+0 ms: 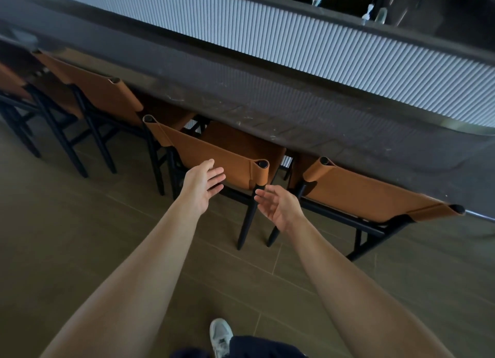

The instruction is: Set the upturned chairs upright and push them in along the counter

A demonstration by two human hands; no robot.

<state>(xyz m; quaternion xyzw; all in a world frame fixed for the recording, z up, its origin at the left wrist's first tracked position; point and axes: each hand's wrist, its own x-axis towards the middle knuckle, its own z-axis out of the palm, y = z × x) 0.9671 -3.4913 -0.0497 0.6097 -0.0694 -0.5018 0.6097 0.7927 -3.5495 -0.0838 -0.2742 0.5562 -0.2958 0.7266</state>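
Several chairs with tan leather backs and black frames stand upright along the dark counter (308,122), seats tucked under it. The middle chair (214,154) is straight ahead of me. My left hand (202,185) is open, fingers spread, just in front of its backrest's lower edge. My right hand (276,206) is open too, palm turned inward, beside the chair's right rear leg below the backrest's corner post. Neither hand holds anything. Another chair (375,194) stands to the right and one (104,90) to the left.
A ribbed white panel (321,50) rises behind the counter top, with bottles and a tap at the far top right. The floor is brown tile (80,237). My shoe (221,336) shows at the bottom edge.
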